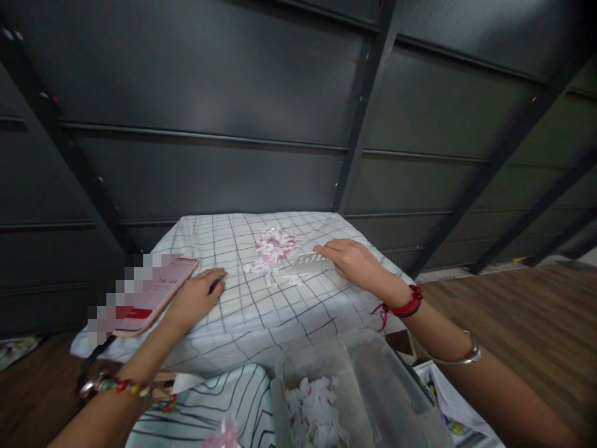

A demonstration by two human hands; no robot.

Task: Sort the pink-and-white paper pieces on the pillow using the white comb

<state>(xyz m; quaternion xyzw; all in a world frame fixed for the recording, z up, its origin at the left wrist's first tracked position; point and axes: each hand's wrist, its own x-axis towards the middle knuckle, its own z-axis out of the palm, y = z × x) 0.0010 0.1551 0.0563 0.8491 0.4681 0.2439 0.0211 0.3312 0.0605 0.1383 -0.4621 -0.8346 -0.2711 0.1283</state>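
**Right hand (352,264) grips a thin white slotted strip, probably plastic, (311,264) beside a loose heap of pink-and-white paper scraps (275,246)**

The right hand pinches the strip's near end between thumb and fingers, its free end beside the heap. The left hand (196,298) lies palm down, loosely curled; a dark spot near its thumb leaves me unable to tell whether it holds anything. The strip looks light and slightly flexible, best held by the end; the scraps should be weightless, soft and easily scattered, better gathered low than pinched singly.

Both lie on the tabletop, covered in white cloth with dark grid lines (209,239). Left of the left hand is a pink-edged phone (165,283). Nearer the body, a translucent plastic divided box (389,379) holds more whitish scraps (317,410), beside pale-blue fabric with dark stripes (247,395). Dark panelled wall (224,81) stands behind.
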